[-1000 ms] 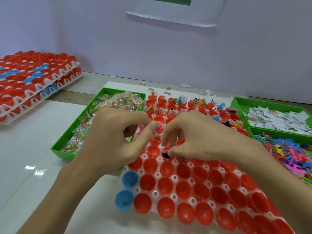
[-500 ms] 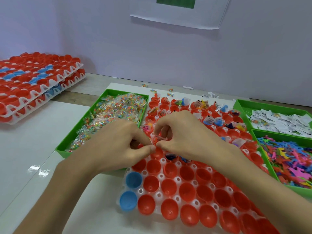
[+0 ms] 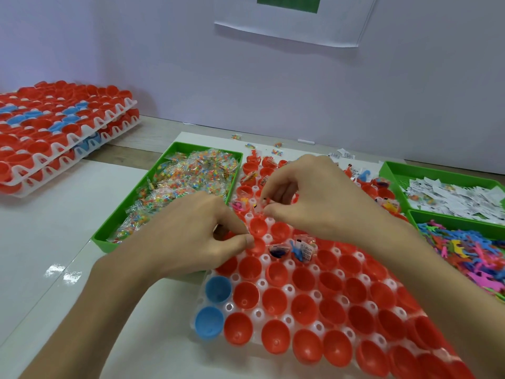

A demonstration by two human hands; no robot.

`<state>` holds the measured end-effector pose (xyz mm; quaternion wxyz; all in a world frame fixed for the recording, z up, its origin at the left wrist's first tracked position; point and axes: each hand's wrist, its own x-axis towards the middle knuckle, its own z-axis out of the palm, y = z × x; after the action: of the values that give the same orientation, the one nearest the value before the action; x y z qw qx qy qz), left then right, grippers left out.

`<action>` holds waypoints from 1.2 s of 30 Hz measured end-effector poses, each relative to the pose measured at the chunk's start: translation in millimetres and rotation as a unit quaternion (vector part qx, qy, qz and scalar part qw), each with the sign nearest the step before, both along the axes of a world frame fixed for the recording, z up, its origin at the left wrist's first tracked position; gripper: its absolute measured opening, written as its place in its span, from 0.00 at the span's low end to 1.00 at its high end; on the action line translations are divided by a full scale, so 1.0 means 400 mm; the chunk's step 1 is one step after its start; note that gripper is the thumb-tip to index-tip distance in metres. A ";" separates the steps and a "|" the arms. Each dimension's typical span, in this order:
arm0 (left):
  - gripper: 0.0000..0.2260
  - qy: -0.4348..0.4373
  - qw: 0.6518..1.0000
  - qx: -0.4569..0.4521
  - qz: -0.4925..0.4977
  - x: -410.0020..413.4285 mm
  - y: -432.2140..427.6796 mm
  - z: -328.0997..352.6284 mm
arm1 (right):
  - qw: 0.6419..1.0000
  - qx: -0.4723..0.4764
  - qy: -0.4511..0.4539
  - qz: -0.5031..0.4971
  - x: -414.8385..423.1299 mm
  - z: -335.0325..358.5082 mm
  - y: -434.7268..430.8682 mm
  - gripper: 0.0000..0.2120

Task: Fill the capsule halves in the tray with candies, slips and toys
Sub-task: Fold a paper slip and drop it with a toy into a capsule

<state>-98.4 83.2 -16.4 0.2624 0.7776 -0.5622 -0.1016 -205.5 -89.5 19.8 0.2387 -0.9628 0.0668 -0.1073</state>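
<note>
both hands pinched over the tray's middle

the right hand (image 3: 314,203) hovers at frame centre, fingers curled, tips closed on what looks like a small clear packet (image 3: 261,207) above the tray (image 3: 262,283). the left hand (image 3: 191,236) sits just left of it, thumb and forefinger tips pressed together at the rim of a red half (image 3: 258,248); whether they hold anything i cannot tell. the tray runs from centre to lower right, with red halves (image 3: 303,307) in the near rows and two blue halves (image 3: 218,288) at its left edge. the far rows hold candies, slips and toys. a candy bin (image 3: 105,243) lies left of the tray, and a slip bin (image 3: 393,173) and toy bin (image 3: 426,218) are at right. stacked trays (image 3: 68,127) sit upper left.
</note>
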 end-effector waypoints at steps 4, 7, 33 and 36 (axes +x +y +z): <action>0.16 0.014 0.999 -0.028 0.015 0.013 0.011 0.013 | 0.998 0.012 0.042 0.040 -0.014 -0.002 0.026 0.04; 0.15 0.000 0.998 -0.038 0.045 0.022 0.018 0.016 | 0.996 -0.011 0.072 0.052 -0.007 -0.024 0.049 0.04; 0.17 -0.038 0.997 -0.060 0.038 0.016 0.009 0.005 | 0.994 0.014 0.112 0.003 0.016 -0.032 0.036 0.05; 0.13 -0.031 0.998 -0.046 0.025 0.012 0.007 0.003 | 0.993 0.027 0.112 -0.001 0.019 -0.027 0.033 0.04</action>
<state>-93.7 86.0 -15.3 0.2833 0.7811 -0.5546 -0.0452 -198.0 -76.3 8.8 0.2553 -0.9620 0.0968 0.0027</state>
